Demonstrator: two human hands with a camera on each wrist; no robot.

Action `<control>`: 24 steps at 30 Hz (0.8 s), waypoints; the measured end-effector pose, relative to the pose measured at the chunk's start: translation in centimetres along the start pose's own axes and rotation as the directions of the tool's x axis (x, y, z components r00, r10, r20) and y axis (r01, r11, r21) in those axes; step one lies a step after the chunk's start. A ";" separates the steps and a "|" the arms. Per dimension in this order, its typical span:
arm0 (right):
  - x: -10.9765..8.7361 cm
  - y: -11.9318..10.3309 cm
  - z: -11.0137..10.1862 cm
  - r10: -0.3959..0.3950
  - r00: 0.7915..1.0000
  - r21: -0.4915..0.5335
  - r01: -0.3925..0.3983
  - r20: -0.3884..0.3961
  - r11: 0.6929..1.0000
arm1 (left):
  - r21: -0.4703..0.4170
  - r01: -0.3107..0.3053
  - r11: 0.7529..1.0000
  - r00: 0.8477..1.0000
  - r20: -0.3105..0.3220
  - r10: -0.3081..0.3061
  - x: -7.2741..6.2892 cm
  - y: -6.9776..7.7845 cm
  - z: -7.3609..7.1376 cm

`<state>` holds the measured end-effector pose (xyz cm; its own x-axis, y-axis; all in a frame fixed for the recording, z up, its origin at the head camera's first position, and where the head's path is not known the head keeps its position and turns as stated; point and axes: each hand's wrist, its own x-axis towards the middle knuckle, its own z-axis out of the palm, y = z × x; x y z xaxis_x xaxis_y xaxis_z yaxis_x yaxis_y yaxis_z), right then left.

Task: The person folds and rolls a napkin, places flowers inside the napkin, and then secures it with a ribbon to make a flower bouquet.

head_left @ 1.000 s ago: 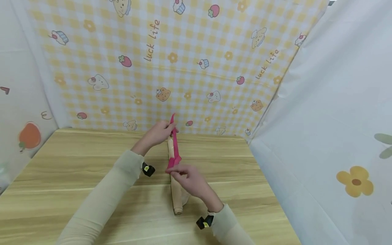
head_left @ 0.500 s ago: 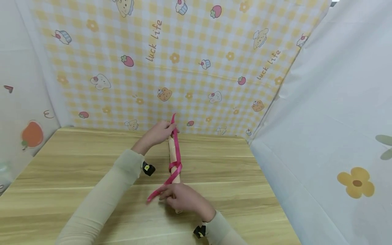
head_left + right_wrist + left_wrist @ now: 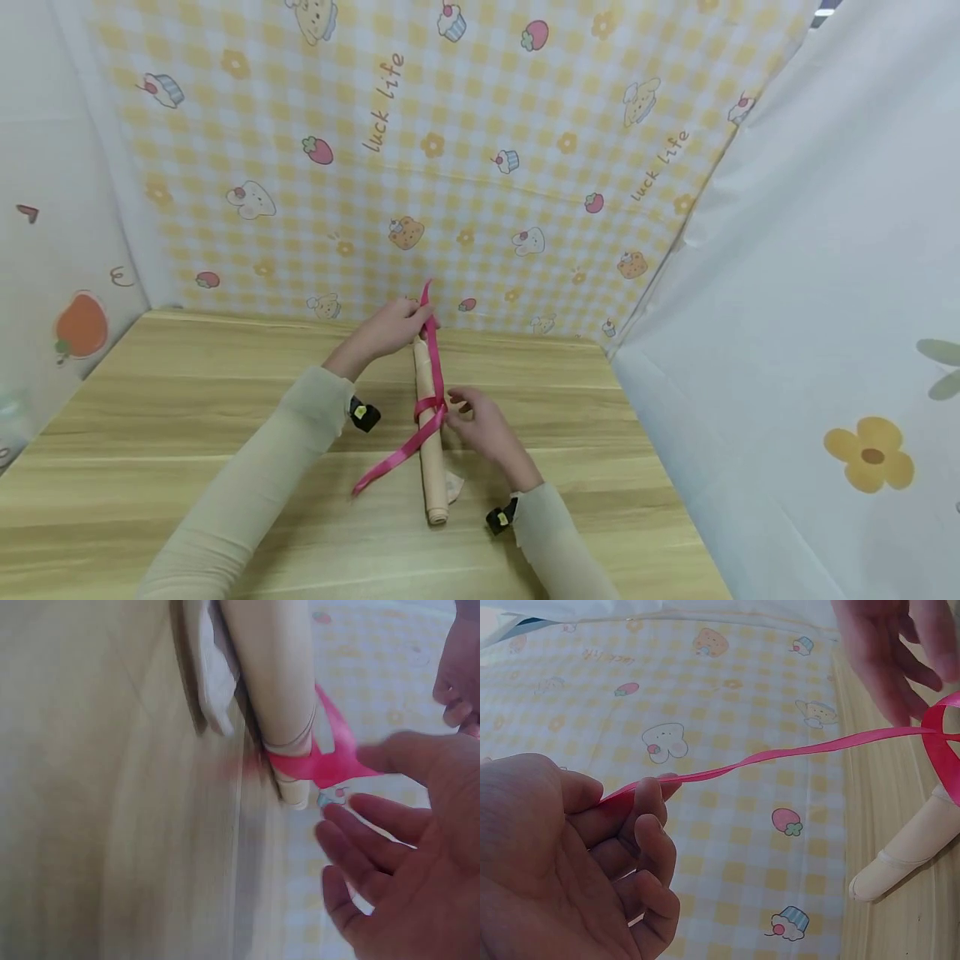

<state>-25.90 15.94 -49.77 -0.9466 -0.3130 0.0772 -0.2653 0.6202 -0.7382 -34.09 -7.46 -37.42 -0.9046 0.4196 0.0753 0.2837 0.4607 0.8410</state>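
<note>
A beige roll (image 3: 432, 479), tied round its middle with a pink ribbon (image 3: 401, 454), lies on the wooden table. My left hand (image 3: 393, 327) pinches one length of the ribbon between thumb and index finger. That length runs taut to the crossing in the left wrist view. My right hand (image 3: 487, 425) is beside the crossing, to the right of the roll. In the right wrist view its fingers (image 3: 360, 844) are spread and loosely bent, with the thumb overlapping the ribbon's edge. The ribbon's other tail slants over the roll onto the table at the left.
A pale loose flap (image 3: 214, 675) sticks out beside the roll. Behind the wooden table (image 3: 225, 392) hangs a yellow checked cloth (image 3: 300, 208) with printed cupcakes and strawberries. A white cloth (image 3: 750, 333) bounds the right side.
My right hand drew one ribbon tail down toward the front left and let it go, then moved up to the crossing. My left hand stays at the far end with its ribbon length.
</note>
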 end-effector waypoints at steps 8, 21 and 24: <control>1.8 0.4 0.2 0.032 0.994 0.054 -0.037 0.106 0.998 | -0.004 0.003 1.000 1.000 0.027 -0.003 0.1 -0.3 -0.1; 3.7 1.7 0.3 -0.009 0.990 0.059 0.001 0.142 0.998 | -0.029 -0.010 1.000 0.998 0.067 0.012 -0.4 -0.7 0.0; 3.9 1.7 0.4 -0.026 0.988 0.068 0.016 0.152 0.998 | -0.025 -0.019 1.000 0.998 0.066 0.021 -0.6 -0.8 -0.1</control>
<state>-30.02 15.53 -51.00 -0.9005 -0.4349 -0.0065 -0.2672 0.5649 -0.7807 -33.81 -8.16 -38.03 -0.8756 0.4796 0.0573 0.2929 0.4328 0.8526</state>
